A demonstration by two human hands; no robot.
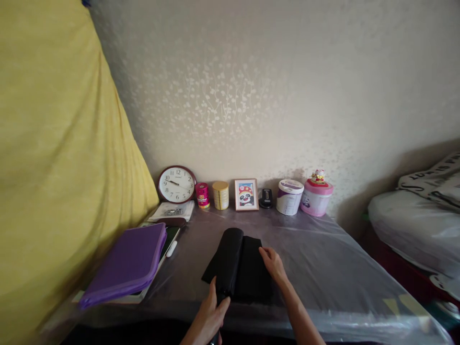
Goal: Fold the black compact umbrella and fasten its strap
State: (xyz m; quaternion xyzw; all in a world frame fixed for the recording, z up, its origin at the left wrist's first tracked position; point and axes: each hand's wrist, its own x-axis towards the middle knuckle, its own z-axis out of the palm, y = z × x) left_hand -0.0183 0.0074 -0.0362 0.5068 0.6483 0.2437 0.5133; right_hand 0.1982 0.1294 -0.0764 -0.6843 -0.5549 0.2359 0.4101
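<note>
A black folding umbrella [230, 258] lies collapsed near the front of the table, its top end pointing toward the wall. Loose folds of its cloth spread flat to both sides of the rolled middle. My left hand [212, 311] is closed round its near end, where a bit of dark handle shows below the fingers. On the right side, my right hand [272, 263] pinches the outer edge of a cloth panel [251, 268] between thumb and fingers.
To the left lie a purple zip folder [125, 261], books under it and a white marker [171, 249]. Along the wall stand a clock [177, 184], tins [220, 195], a framed panda picture [246, 195] and tubs [289, 197]. A yellow curtain [64, 158] hangs at left.
</note>
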